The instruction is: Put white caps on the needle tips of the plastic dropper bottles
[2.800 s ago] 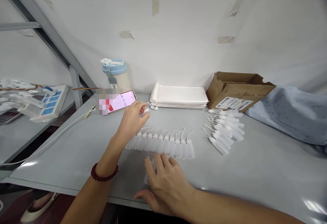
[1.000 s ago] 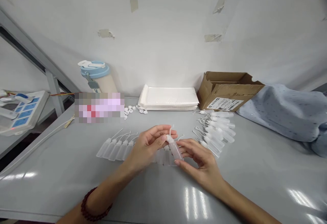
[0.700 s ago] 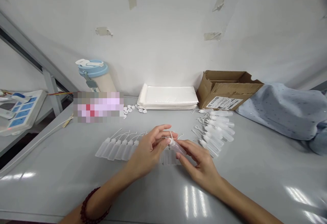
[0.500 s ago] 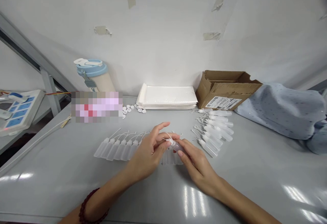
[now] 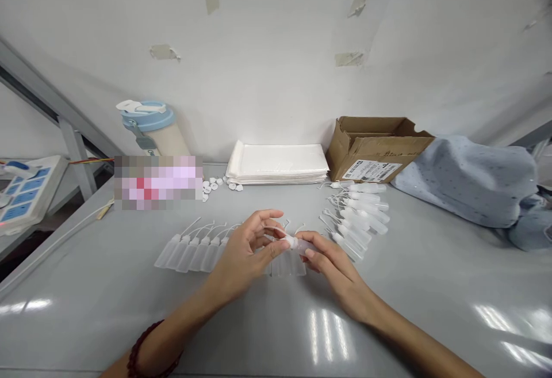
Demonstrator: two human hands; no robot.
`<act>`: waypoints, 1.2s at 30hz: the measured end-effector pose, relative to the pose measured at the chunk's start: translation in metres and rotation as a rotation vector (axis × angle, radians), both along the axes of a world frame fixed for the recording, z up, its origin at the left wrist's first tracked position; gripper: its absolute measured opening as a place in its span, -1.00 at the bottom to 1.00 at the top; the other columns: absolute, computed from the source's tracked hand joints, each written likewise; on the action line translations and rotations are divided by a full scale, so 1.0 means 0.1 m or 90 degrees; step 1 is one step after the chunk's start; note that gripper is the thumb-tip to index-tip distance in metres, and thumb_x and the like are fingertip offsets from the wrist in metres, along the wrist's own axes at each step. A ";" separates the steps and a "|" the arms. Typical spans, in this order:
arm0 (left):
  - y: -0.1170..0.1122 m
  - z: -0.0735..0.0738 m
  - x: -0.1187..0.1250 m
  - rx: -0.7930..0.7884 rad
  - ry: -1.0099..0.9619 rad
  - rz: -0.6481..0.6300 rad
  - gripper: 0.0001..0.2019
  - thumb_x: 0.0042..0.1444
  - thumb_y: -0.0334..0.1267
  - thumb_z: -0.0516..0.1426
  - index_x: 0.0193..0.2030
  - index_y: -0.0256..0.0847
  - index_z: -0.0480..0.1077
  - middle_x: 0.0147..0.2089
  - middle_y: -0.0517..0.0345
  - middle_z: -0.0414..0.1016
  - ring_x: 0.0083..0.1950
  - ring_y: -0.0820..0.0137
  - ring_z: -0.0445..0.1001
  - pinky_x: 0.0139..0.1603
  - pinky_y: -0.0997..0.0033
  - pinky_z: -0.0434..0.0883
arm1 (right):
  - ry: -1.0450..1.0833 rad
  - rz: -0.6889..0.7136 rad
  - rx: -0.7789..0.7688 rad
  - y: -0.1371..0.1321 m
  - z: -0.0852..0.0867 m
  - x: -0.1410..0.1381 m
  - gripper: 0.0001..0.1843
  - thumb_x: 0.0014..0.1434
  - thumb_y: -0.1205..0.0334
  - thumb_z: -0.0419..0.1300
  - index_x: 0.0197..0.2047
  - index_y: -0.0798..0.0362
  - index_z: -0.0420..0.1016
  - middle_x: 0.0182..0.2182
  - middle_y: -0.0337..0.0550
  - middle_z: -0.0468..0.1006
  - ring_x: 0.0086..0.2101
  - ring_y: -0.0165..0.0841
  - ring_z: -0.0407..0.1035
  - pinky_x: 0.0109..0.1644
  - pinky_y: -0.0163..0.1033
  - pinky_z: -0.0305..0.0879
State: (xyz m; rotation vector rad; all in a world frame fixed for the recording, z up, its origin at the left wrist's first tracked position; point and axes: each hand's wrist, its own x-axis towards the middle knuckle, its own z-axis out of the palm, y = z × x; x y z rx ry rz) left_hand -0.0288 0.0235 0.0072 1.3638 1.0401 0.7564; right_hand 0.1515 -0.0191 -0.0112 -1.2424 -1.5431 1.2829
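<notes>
And here you are with 2 hands meeting over the table point(image 5: 241, 332), your left hand point(image 5: 248, 248) pinching at the white top point(image 5: 291, 242) of a small bottle point(image 5: 306, 246), index finger lifted clear, while your right hand point(image 5: 338, 266) grips the frosted body! It's all about that line between your hands: the bottle lies rightward of your left fingertips, held above the table, its long axis running nearly sideways, top end towards your left hand, base tucked in your right. Neither hand is nearer; both touch it, 1 at each end. A thin strap point(image 5: 276, 229) arcs from the top towards your left fingers, its far end hidden.

Just beyond and below, there's the row of bottles point(image 5: 185, 254), flat on the table, necks pointing away from you, the middle stretch hidden by your left hand. Out to the right, a looser pile of bottles point(image 5: 360, 222) has its necks turned towards you and leftward. Further back, white discs point(image 5: 214, 186) lie scattered beside the stack of white packets point(image 5: 280, 161), with the cardboard box point(image 5: 379, 148) to its right and the pale blue cloth point(image 5: 470, 182) just beside that
</notes>
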 end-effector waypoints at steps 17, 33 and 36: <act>-0.05 -0.02 -0.05 0.104 0.020 -0.104 -0.60 0.12 -0.33 0.13 0.10 0.03 0.22 -0.17 0.20 0.47 -0.09 0.38 0.45 0.05 0.30 0.35 | 0.185 0.014 -0.243 0.06 0.06 -0.03 -0.66 0.14 -0.03 0.13 -0.43 0.10 0.36 -0.64 -0.40 0.06 -0.62 -0.55 -0.12 -0.57 -0.37 -0.19; -0.04 0.02 0.01 0.204 0.127 -0.138 -0.89 0.13 -0.25 0.11 -0.27 -0.18 0.45 -0.33 0.14 0.46 -0.30 0.39 0.39 -0.24 0.41 0.34 | 0.191 -0.033 -0.213 0.06 0.09 -0.06 -0.64 0.04 -0.06 0.20 -0.47 0.10 0.38 -0.67 -0.42 0.07 -0.64 -0.56 -0.07 -0.59 -0.37 -0.12; -0.02 0.01 0.00 0.264 0.115 -0.149 -0.89 0.14 -0.30 0.11 -0.22 -0.18 0.46 -0.28 0.12 0.46 -0.26 0.39 0.39 -0.20 0.42 0.32 | 0.200 -0.030 -0.223 0.06 0.08 -0.06 -0.64 0.06 -0.06 0.19 -0.46 0.10 0.39 -0.67 -0.43 0.05 -0.64 -0.57 -0.10 -0.59 -0.38 -0.14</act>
